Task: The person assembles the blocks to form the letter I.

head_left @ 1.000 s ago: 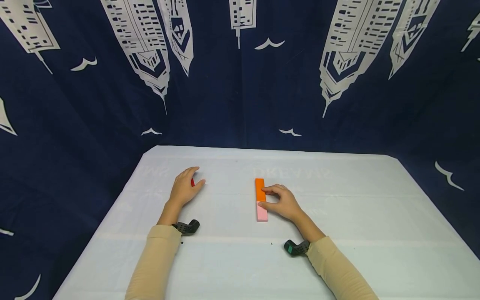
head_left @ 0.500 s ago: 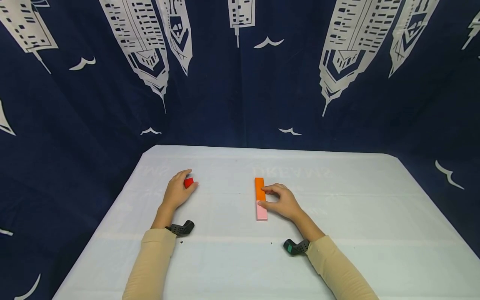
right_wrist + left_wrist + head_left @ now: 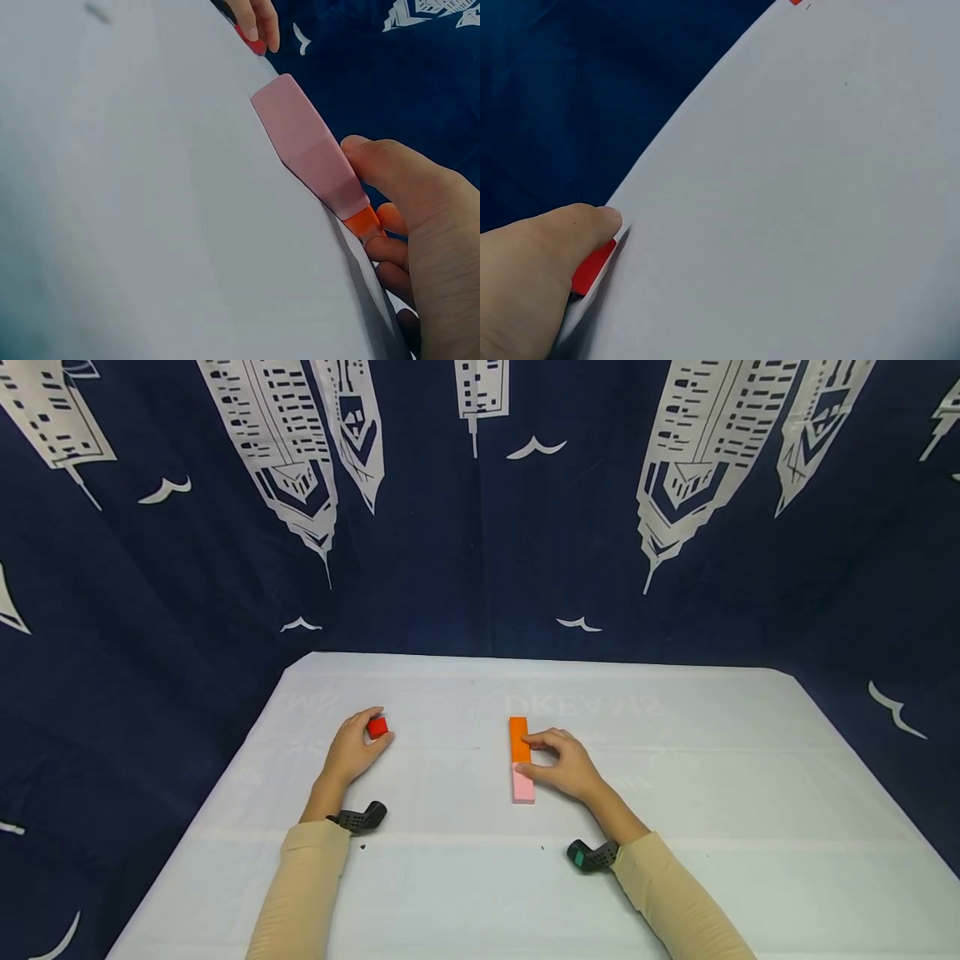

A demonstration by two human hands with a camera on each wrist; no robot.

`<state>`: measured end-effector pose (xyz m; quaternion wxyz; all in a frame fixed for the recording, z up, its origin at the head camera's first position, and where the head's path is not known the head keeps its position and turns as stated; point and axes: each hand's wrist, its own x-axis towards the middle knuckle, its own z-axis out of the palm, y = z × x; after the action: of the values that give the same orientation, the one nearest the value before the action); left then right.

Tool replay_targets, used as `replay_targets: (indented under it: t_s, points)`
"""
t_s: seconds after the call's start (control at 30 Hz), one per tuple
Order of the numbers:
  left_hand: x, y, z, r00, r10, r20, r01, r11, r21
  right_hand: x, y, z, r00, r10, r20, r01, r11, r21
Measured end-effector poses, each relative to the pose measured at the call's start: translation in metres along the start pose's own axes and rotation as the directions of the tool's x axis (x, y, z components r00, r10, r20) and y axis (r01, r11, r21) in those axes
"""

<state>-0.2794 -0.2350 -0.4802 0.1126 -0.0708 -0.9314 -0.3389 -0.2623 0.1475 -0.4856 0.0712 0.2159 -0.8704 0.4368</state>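
Observation:
A small red block (image 3: 377, 727) lies at the left of the white table, between the thumb and fingers of my left hand (image 3: 351, 752). In the left wrist view, the thumb (image 3: 570, 232) lies along the red block (image 3: 592, 268). Near the middle, an orange block (image 3: 519, 739) and a pink block (image 3: 523, 785) stand end to end in one line, the orange one farther away. My right hand (image 3: 567, 766) holds them from the right side, thumb at the pink block and fingertips at the orange one. The right wrist view shows the pink block (image 3: 307, 142) covering most of the orange block (image 3: 365, 223).
The white tabletop (image 3: 675, 793) reaches back to a dark blue curtain (image 3: 420, 568) printed with white buildings and birds. Both forearms have beige sleeves and black wrist devices (image 3: 363, 817). A tiny dark speck (image 3: 363, 847) lies near the left wrist.
My left hand has shifted left and slightly toward me around the red block, leaving more of it visible. The red block, the right hand and its two blocks look unmoved.

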Motion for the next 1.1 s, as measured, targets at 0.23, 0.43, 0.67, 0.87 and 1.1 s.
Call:
replay_targets:
  t_s: [0.23,0.43,0.67,0.87,1.1]
  points:
    - [-0.0029,0.0007,-0.0014,0.999,0.004,-0.036,-0.004,1.000,-0.020,-0.0008,0.0002,0.0000,1.000,0.004,0.007,-0.004,1.000,-0.003]
    - [-0.0030,-0.0015,0.0002,0.997,0.039,-0.072,-0.041,0.999,-0.019,-0.0009,0.0008,-0.0006,1.000,0.000,0.003,0.000,1.000,0.000]
    - [-0.0021,-0.0027,0.0006,0.998,0.024,-0.066,-0.026,0.999,-0.025,-0.0007,0.0009,-0.0006,1.000,0.003,0.007,-0.003,1.000,0.003]
    - [-0.0028,-0.0002,-0.0007,0.998,-0.004,-0.065,0.002,0.999,-0.037,-0.0002,0.0020,-0.0001,1.000,-0.016,0.001,0.016,1.000,0.007]
    - [-0.0041,0.0031,-0.0012,0.997,-0.041,-0.065,0.037,0.998,-0.054,-0.0001,0.0025,0.0000,0.999,-0.032,-0.001,0.032,0.999,0.011]
